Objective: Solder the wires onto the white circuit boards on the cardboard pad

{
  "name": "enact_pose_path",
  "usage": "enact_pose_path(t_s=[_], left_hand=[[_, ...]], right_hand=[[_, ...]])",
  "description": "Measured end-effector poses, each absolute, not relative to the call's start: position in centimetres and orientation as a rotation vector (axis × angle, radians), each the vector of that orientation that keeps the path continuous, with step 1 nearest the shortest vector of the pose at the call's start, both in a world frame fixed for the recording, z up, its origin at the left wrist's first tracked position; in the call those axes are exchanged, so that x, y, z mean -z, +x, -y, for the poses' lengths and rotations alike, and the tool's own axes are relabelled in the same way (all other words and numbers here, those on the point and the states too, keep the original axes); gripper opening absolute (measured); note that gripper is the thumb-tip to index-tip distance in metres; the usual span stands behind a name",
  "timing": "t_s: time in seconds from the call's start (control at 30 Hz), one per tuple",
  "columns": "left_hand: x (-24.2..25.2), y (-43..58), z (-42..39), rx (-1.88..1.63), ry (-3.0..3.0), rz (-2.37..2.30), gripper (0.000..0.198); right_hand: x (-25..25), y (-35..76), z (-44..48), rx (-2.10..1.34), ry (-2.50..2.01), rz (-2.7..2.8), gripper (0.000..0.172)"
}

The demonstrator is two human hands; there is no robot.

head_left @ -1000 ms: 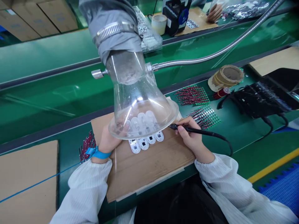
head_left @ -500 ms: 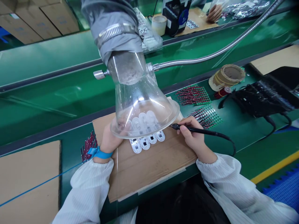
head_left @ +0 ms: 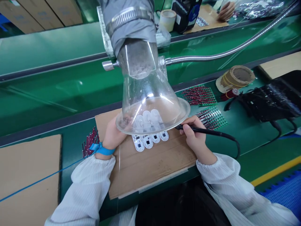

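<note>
My right hand (head_left: pixel 194 135) is closed around the black handle of a soldering iron (head_left: pixel 199 129), whose front end points left to the rim of a clear fume hood (head_left: pixel 150 91). A panel of white circuit boards (head_left: pixel 148 141) with rounded ends and small black chips lies on a cardboard sheet (head_left: pixel 150 172), partly seen through the hood. At the panel's left side is my left hand (head_left: pixel 115 131), with a blue wrist strap (head_left: pixel 103 149). Its fingers reach behind the hood rim, blurred by the plastic, so their grip is unclear.
Dark red wires (head_left: pixel 90 142) lie left of the cardboard. Wired green boards (head_left: pixel 199 95), a cardboard-like ring (head_left: pixel 237 77) and a black device (head_left: pixel 270 100) stand to the right. A grey duct (head_left: pixel 134 28) holds the hood overhead. Across the partition, another person's hand (head_left: pixel 226 12) shows.
The view has shifted slightly, so the hood appears further right and higher. Both hands stay beside the circuit boards, and the right hand keeps the soldering iron.
</note>
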State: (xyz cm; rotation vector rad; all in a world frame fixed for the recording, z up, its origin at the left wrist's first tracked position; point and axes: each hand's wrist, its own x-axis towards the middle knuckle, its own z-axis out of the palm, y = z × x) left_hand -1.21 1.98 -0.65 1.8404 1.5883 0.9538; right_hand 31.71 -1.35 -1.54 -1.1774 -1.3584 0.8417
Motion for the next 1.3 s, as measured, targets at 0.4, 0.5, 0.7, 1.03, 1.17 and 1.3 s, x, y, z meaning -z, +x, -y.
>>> enact_pose_path(t_s=[0.4,0.5,0.7,1.03,1.17,1.3], left_hand=[[1.7,-1.3,-2.0,-1.007,1.904,-1.527,0.014],[1.6,-1.4,-2.1,-1.084,1.958,-1.485,0.012],[1.7,-1.2,-2.5,-1.308,1.843,-1.475,0.012],[0.8,-1.2,-2.5,-1.299,1.892,-1.390,0.009],[1.0,-1.2,-2.6,-1.287,1.922,-1.381,0.009],[1.2,-1.1,-2.7,-1.274,1.939,-1.381,0.012]], right_hand=[[2.6,32.3,1.4,-0.834,-1.167,1.445,0.026],[2.5,32.3,1.4,-0.831,-1.145,1.446,0.023],[1.7,32.0,1.5,-0.798,-1.121,1.407,0.025],[1.4,29.7,1.8,-0.805,-1.091,1.263,0.024],[2.8,30.1,1.9,-0.786,-1.162,1.364,0.023],[3.4,30.5,1.7,-0.793,-1.203,1.399,0.023]])
